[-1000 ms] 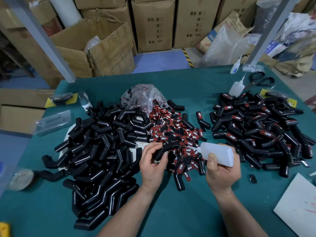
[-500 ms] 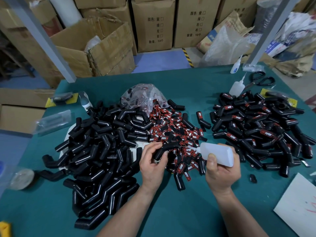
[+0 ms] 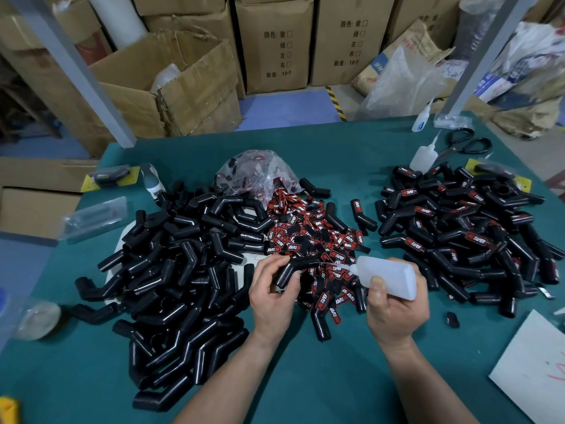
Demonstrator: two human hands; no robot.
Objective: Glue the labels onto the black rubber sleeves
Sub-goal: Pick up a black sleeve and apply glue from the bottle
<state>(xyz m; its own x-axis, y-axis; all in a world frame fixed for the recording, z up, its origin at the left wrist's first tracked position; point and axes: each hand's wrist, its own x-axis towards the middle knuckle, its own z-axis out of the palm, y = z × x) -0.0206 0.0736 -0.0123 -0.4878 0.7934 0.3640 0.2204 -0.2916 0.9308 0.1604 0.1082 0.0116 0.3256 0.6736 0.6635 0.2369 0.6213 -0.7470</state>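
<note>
My left hand (image 3: 273, 296) grips a bent black rubber sleeve (image 3: 293, 268) above the green table. My right hand (image 3: 394, 310) holds a translucent white glue bottle (image 3: 388, 276) tipped sideways, its thin nozzle touching the sleeve's upper arm. Under both hands lies a heap of red-and-black labels (image 3: 318, 237). A large pile of plain black sleeves (image 3: 180, 270) fills the left side. At the right sits a pile of sleeves with labels on them (image 3: 464, 234).
A clear bag of labels (image 3: 256, 174) lies behind the label heap. Two more glue bottles (image 3: 423, 156) and black scissors (image 3: 464, 145) sit at the far right. A white board (image 3: 535, 368) lies at the near right. Cardboard boxes (image 3: 275, 44) stand beyond the table (image 3: 336, 377).
</note>
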